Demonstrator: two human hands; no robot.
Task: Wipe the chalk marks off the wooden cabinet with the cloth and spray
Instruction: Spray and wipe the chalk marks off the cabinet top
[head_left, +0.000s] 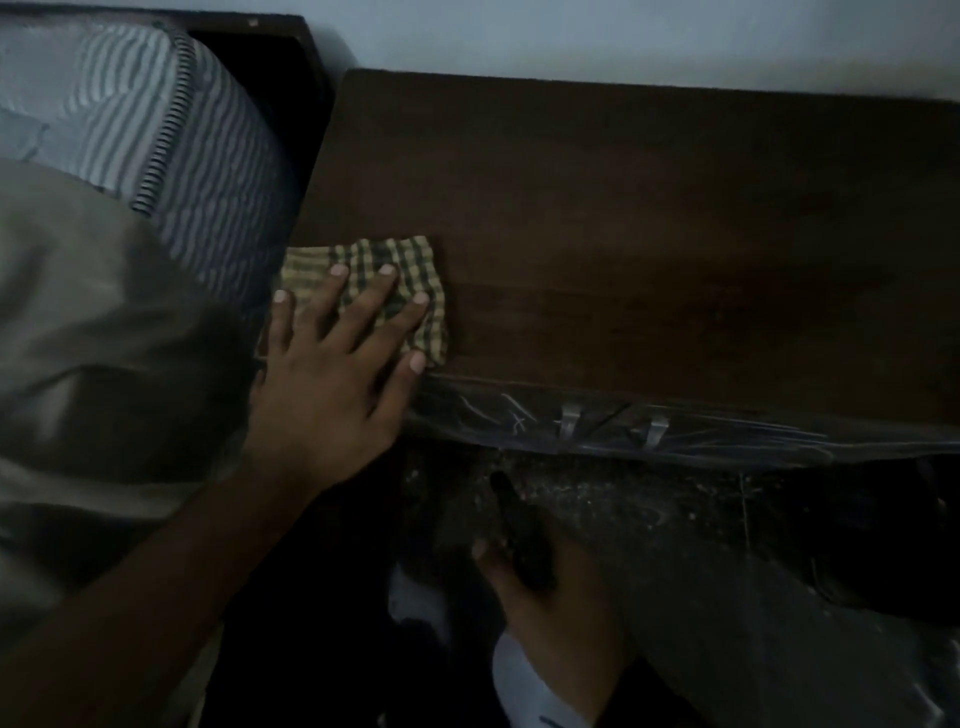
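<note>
Head view — left hand (flat) on cloth

Dark wooden cabinet top, checked cloth lying at its left front corner

We are seeing the wooden cabinet top lying bare to the right of the cloth, giving the hands open passage there; the wall is closing off its far edge; the striped mattress is crowding its left end; plastic wrap is covering its front below.
</note>
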